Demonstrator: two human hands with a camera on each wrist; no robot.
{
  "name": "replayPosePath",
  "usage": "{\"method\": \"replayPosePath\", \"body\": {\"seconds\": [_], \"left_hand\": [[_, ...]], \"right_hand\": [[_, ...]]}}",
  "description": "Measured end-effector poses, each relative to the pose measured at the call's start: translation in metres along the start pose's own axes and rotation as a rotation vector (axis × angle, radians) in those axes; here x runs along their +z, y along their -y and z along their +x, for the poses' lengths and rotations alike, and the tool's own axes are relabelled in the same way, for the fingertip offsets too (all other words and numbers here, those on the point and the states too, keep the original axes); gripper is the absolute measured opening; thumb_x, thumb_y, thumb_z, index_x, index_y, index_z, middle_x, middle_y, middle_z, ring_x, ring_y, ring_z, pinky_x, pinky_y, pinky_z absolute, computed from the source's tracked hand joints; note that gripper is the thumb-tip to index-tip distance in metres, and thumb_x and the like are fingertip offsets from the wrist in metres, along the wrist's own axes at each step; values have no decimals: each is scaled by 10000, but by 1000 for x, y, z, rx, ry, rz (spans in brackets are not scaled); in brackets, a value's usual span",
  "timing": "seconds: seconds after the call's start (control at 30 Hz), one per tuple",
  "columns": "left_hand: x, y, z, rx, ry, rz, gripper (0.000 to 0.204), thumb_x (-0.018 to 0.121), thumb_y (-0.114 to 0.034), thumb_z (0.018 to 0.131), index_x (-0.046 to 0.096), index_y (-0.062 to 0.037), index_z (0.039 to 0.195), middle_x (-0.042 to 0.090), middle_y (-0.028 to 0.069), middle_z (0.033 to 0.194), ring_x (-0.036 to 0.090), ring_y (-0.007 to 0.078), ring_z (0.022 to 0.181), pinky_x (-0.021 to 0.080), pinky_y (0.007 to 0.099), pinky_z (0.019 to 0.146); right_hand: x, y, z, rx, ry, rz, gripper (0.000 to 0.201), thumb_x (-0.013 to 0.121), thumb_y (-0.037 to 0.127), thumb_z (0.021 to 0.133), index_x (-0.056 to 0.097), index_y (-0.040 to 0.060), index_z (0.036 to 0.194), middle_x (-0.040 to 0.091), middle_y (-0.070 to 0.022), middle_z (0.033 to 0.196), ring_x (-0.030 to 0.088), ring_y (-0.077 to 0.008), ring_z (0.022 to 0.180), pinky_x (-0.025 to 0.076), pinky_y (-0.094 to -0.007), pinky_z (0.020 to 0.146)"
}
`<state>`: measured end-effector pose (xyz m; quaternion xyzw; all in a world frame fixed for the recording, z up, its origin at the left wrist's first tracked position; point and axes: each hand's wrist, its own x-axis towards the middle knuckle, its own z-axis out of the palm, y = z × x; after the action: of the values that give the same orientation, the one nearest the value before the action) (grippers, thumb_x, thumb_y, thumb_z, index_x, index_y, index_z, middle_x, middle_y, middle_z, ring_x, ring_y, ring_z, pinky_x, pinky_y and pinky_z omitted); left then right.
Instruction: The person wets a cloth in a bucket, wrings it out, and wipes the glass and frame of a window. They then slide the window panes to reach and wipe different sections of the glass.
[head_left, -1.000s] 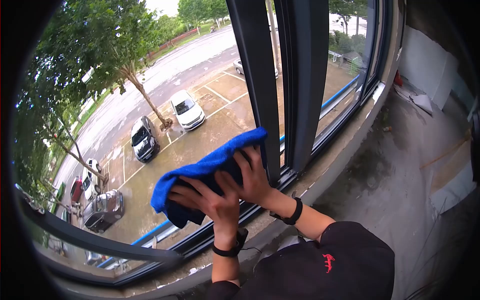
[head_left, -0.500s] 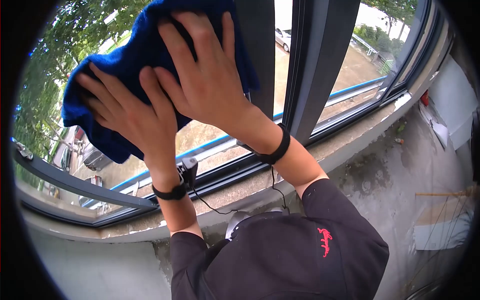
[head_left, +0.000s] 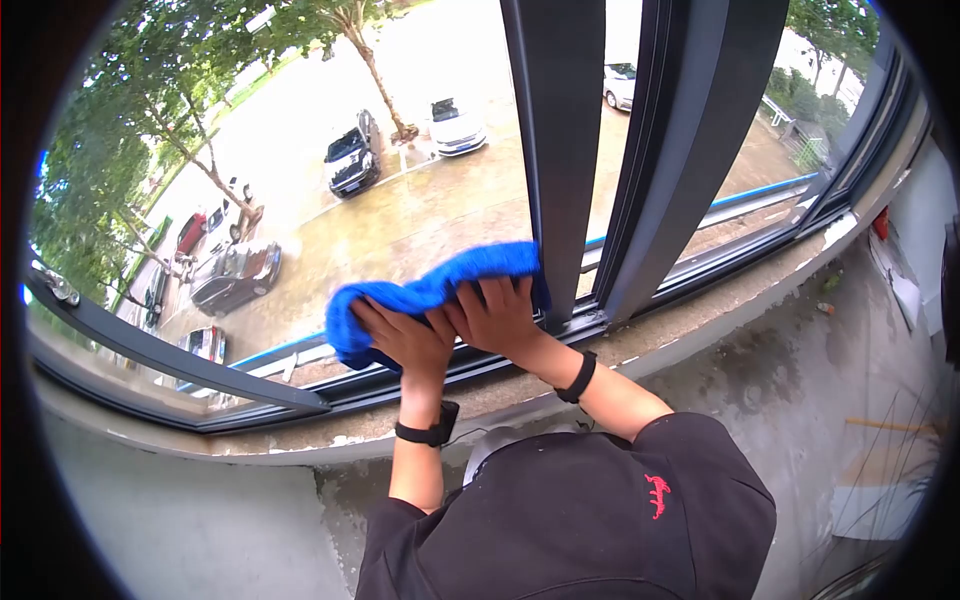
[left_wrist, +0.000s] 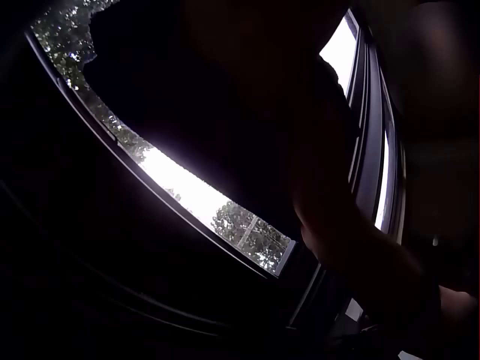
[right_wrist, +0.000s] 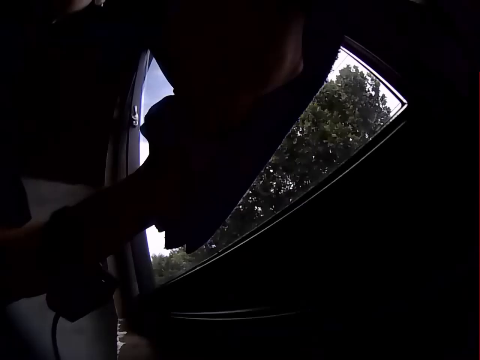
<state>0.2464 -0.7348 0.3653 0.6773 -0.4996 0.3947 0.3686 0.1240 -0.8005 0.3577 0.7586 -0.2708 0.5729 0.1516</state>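
Note:
A blue cloth [head_left: 495, 258] lies bunched against the lower part of the window pane [head_left: 450, 205], beside the dark upright frame [head_left: 562, 150]. My left hand [head_left: 408, 338] presses on the cloth's left part, fingers extended upward over it. Close beside it, my right hand [head_left: 502, 318] presses the right part near the upright, its fingers also stretched along the fabric. The thumbs come near each other at the middle. Both wrist views are very dark; there the cloth [left_wrist: 165, 90] is only a silhouette against bright glass.
Below the pane runs a dark bottom rail [head_left: 460, 368] and a rough, chipped sill [head_left: 240, 440]. A second upright [head_left: 690, 150] stands to the right. A window latch [head_left: 55, 283] sits at far left. Beyond the glass are parked cars and trees.
Both hands swept the cloth up the glass by half a second ago, with fingers spread, then brought it back down near the bottom rail. The head view shifted too.

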Motion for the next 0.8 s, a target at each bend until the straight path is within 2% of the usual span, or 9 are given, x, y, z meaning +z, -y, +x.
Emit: {"method": "replayPosePath", "body": {"seconds": [0.03, 0.07, 0.17, 0.23, 0.27, 0.3, 0.43, 0.53, 0.8], "left_hand": [[4, 3, -20, -11, 42, -45, 875, 485, -436, 984, 98, 133, 1525, 121, 453, 1544, 136, 625, 1429, 63, 675, 1140], [1, 3, -33, -30, 98, -63, 874, 550, -388, 967, 123, 135, 1522, 112, 444, 1550, 123, 618, 1435, 74, 670, 1147], [-13, -8, -32, -9, 137, -51, 862, 598, -325, 952, 145, 137, 1522, 100, 438, 1557, 108, 618, 1438, 89, 661, 1154], [-19, -20, -23, -25, 137, -86, 845, 612, -264, 946, 146, 134, 1528, 87, 432, 1562, 88, 619, 1440, 88, 653, 1161], [-19, -24, -20, -20, 119, -66, 860, 615, -263, 927, 148, 145, 1523, 110, 448, 1545, 123, 631, 1423, 107, 662, 1152], [-18, -26, -17, -13, 97, -48, 874, 618, -262, 908, 150, 155, 1517, 132, 463, 1528, 159, 643, 1406, 126, 670, 1142], [-21, -33, -13, -8, 106, -87, 889, 617, -242, 902, 123, 183, 1507, 89, 482, 1523, 113, 658, 1408, 99, 679, 1145], [-24, -42, -8, -9, 96, -134, 878, 623, -219, 926, 103, 160, 1523, 48, 457, 1552, 48, 629, 1443, 62, 660, 1161], [-20, -58, -7, 24, 129, -188, 954, 680, -250, 908, 76, 147, 1531, 22, 469, 1547, 41, 632, 1445, 52, 676, 1149]], "right_hand": [[3, 0, -19, 4, -2, 6, 406, 652, 422, 897, 658, 146, 1195, 546, -68, 1109, 557, -255, 981, 332, -658, 1007], [5, -1, -37, 27, 25, 32, 408, 665, 421, 889, 662, 146, 1190, 550, -68, 1117, 562, -255, 998, 334, -655, 1011], [2, -8, -40, 52, 47, 80, 411, 703, 413, 863, 673, 152, 1180, 560, -57, 1131, 573, -246, 1038, 352, -634, 1019], [3, -10, -42, 26, -35, 101, 398, 707, 397, 863, 679, 158, 1179, 570, -44, 1125, 573, -234, 1048, 389, -570, 1008], [2, -12, -43, 29, -36, 105, 398, 707, 397, 863, 679, 158, 1179, 570, -44, 1125, 573, -234, 1048, 389, -570, 1008], [-1, -13, -39, 31, -24, 112, 393, 709, 389, 862, 681, 159, 1178, 575, -38, 1110, 576, -226, 1034, 405, -530, 991], [-5, -18, -38, 13, -31, 98, 381, 705, 374, 855, 686, 170, 1176, 589, -25, 1078, 585, -203, 984, 437, -433, 938], [-3, -22, -41, -9, -18, 77, 379, 696, 371, 842, 690, 182, 1171, 585, -16, 1051, 581, -190, 931, 440, -419, 922], [-14, -41, -37, 5, -71, 21, 429, 705, 372, 804, 672, 208, 1199, 548, 0, 998, 557, -190, 852, 451, -403, 878]]}}
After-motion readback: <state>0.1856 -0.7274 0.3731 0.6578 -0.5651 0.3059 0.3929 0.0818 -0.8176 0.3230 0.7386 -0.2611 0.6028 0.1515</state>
